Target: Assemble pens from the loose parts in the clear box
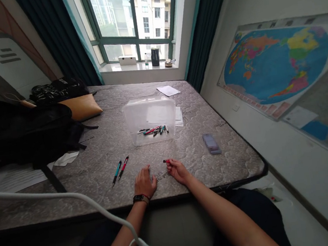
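Observation:
My right hand [176, 170] is closed in a pinch on a red pen [166, 161], whose black end sticks out to the left; the rest is hidden by the fingers. My left hand [144, 183] rests on the mattress, fingers stretched out and holding nothing, with a dark band on the wrist. To its left lie a teal pen [116, 172] and a red and black pen [123, 168], side by side. Ahead of both hands stands a clear plastic box [135, 116], with several pens [154, 131] in a loose heap at its bottom.
A blurred phone-like object [211, 144] lies to the right on the mattress [231, 162]. Papers [168, 91] are behind the box. A black bag [18, 133] and a tan cushion [81, 107] fill the left side. A white curved tube [71, 195] crosses the lower left foreground.

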A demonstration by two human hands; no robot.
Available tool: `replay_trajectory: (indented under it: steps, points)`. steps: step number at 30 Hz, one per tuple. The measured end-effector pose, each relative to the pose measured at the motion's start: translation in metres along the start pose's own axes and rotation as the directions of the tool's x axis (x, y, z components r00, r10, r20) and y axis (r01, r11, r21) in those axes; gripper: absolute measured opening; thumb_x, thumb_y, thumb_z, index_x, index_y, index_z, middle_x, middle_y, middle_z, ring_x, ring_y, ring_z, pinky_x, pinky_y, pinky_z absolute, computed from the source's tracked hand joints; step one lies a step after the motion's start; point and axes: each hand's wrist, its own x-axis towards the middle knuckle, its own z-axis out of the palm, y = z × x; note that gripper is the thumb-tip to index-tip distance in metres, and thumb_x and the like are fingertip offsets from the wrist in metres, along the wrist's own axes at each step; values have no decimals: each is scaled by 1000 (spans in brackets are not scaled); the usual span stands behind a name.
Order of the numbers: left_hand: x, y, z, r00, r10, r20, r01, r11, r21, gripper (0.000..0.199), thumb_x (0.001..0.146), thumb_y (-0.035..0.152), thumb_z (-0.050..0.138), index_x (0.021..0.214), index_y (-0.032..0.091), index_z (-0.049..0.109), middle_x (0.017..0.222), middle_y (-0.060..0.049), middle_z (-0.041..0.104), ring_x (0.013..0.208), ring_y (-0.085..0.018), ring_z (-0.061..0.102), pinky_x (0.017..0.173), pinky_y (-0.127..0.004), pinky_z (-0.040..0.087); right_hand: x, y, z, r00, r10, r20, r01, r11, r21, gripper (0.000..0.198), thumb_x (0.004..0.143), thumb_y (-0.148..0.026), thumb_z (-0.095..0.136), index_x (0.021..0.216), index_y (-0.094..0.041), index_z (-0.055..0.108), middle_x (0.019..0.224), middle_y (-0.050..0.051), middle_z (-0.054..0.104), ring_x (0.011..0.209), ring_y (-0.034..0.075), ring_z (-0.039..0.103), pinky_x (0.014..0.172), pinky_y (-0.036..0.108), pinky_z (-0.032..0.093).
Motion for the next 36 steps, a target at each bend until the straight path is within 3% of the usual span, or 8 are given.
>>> replay_trajectory:
  steps: [6, 10, 13, 19, 22, 26, 28, 36]
  points:
    - [1, 3, -3, 999, -20, 26, 19, 999, 36, 32, 86, 24, 49, 117, 20, 53, 110, -9, 59, 102, -23, 55, 90, -34, 41, -5, -1, -1, 998, 53, 44, -58, 991, 119, 16, 80, -27, 69, 91, -17, 62, 73, -2, 58, 59, 8, 52, 59, 22, 46]
    - [2, 4, -5, 999, -22, 42, 19, 998, 54, 23, 85, 22, 49, 107, 22, 57, 110, -7, 58, 99, -21, 54, 88, -33, 41, -1, 2, 2, 990, 105, 96, -92, 987, -130, 21, 76, -31, 74, 83, -17, 60, 63, -4, 54, 52, 7, 48, 50, 19, 40]
    - [2, 4, -6, 998, -15, 55, 12, 998, 56, 17, 84, 22, 51, 100, 22, 58, 110, -7, 57, 98, -21, 54, 85, -33, 41, 9, -10, 10, 968, 229, 102, -170, 898, -405, 25, 72, -33, 77, 77, -16, 59, 58, -4, 54, 47, 7, 47, 44, 19, 38]
    - [1, 3, -5, 999, -15, 31, 14, 998, 55, 16, 85, 21, 49, 98, 22, 58, 109, -7, 57, 96, -20, 54, 84, -32, 41, 20, -38, 19, 987, -151, -54, 117, 907, -404, 38, 81, -42, 66, 114, -26, 57, 96, 3, 69, 70, 13, 64, 56, 24, 50]
    - [1, 3, -4, 999, -14, 31, 13, 999, 53, 16, 85, 21, 49, 98, 22, 58, 109, -6, 57, 96, -20, 54, 85, -32, 41, 12, -22, 15, 990, -134, -34, 72, 708, -702, 32, 79, -35, 66, 107, -21, 62, 81, 3, 69, 56, 14, 60, 52, 25, 46]
    - [1, 2, -4, 999, -16, 33, 14, 998, 59, 17, 84, 21, 49, 98, 22, 59, 110, -7, 57, 97, -21, 54, 85, -32, 41, 0, 5, 14, 928, -354, 117, 188, 175, -966, 15, 84, -28, 57, 78, -17, 67, 70, 3, 67, 64, 15, 59, 65, 25, 43]
    - [1, 3, -6, 999, -21, 36, 19, 998, 67, 17, 84, 21, 49, 99, 22, 59, 110, -7, 57, 98, -21, 55, 85, -33, 41, -3, 11, 17, 894, -417, 163, 185, 14, -983, 18, 86, -27, 54, 76, -18, 66, 72, 4, 67, 68, 15, 59, 68, 25, 40]
    - [6, -1, -10, 997, -4, 81, -4, 996, 91, 21, 86, 20, 48, 104, 23, 60, 109, -7, 58, 100, -20, 55, 87, -32, 42, -7, 14, 25, 912, -378, 161, 111, -150, -982, 14, 90, -26, 50, 86, -19, 63, 90, 9, 68, 80, 19, 59, 72, 28, 37]
